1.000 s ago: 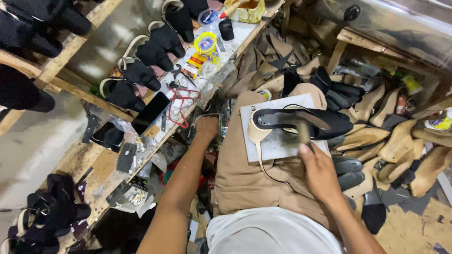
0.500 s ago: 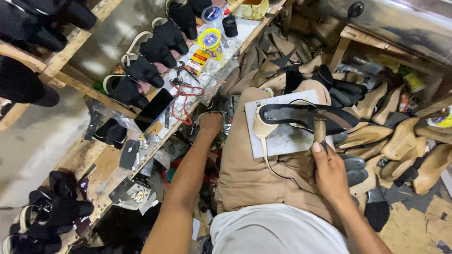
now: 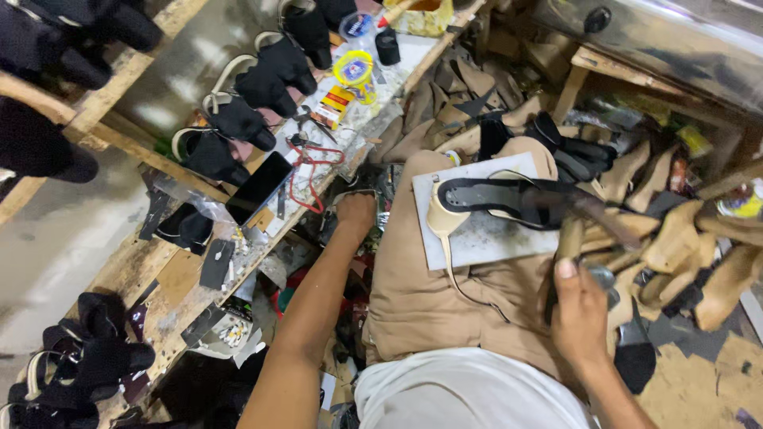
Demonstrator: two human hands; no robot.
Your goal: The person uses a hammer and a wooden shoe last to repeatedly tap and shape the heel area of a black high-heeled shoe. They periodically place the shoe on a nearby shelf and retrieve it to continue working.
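Right hand [image 3: 579,316] grasps wooden-handled hammer [image 3: 569,238] beside black flat sandal sole [image 3: 509,197], steadied on grey lap slab [image 3: 485,238] | left hand [image 3: 355,213] reaches cluttered wooden workbench [image 3: 171,274]; its grip cannot be told

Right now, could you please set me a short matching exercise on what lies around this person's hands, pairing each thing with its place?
Things:
1. black sandal sole
2. dark phone
3. left hand
4. right hand

Places:
A. flat on the wooden bench
B. on the grey board across the lap
C. gripping a tool handle beside the board
D. reaching down at the bench's edge

Pairs: 1-B, 2-A, 3-D, 4-C
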